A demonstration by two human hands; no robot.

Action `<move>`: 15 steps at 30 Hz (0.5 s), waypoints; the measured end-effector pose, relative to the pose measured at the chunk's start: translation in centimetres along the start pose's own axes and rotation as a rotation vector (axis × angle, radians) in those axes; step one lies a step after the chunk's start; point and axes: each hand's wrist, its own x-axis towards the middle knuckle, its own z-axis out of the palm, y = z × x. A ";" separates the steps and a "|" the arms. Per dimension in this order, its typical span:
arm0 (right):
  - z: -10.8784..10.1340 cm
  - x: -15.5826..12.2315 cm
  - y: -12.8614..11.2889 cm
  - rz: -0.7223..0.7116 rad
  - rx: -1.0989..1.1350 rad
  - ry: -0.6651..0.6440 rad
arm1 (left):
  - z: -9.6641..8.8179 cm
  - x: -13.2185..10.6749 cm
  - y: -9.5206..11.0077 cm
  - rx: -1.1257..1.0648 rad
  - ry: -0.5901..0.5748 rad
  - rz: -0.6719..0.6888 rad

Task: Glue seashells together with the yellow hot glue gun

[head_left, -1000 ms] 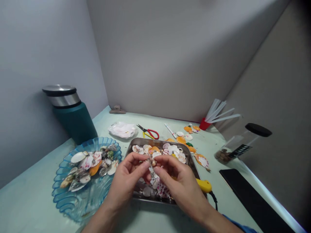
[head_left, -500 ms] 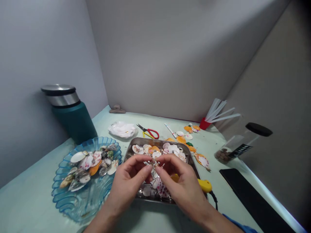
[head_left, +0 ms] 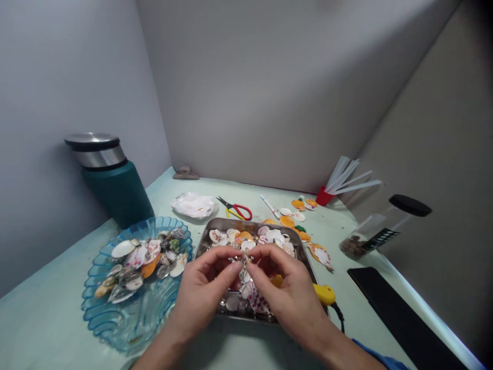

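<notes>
Over the metal tray [head_left: 231,223], my left hand [head_left: 202,288] and my right hand [head_left: 292,293] meet fingertip to fingertip. Both pinch one small whitish-brown piece [head_left: 245,258] that looks like a shell; the fingers hide much of it. Scallops and other shells [head_left: 259,300] lie in the tray below and behind the hands. A yellow tool [head_left: 325,294] with a black cord, probably a glue gun, sticks out beneath my right hand, and most of it is hidden.
Left stands a blue scalloped plate [head_left: 90,308] of shells, behind it a teal bottle [head_left: 117,192]. Scissors [head_left: 241,211], a white packet [head_left: 194,204] and a pen [head_left: 269,206] lie behind the tray. Rightward are orange shells [head_left: 287,221], a red cup [head_left: 324,196] of translucent sticks, a jar [head_left: 354,246] and a phone [head_left: 400,313].
The pinched piece has turned slightly between my fingertips. Both hands stay in nearly the same place over the tray.
</notes>
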 end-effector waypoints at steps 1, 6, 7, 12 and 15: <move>0.0 0.0 0.1 0.001 0.004 -0.003 | 0.0 0.0 -0.1 -0.012 0.008 -0.022; -0.2 0.0 0.5 -0.031 0.021 0.005 | -0.2 0.3 -0.7 -0.151 0.064 -0.153; -0.2 0.0 0.6 -0.043 0.020 0.001 | -0.2 0.3 -0.7 -0.179 0.080 -0.166; -0.1 0.1 0.6 -0.093 -0.035 0.021 | -0.2 0.4 -0.8 -0.180 0.016 -0.212; -0.1 0.2 0.6 -0.137 -0.080 0.053 | -0.2 0.5 -0.9 -0.139 0.000 -0.217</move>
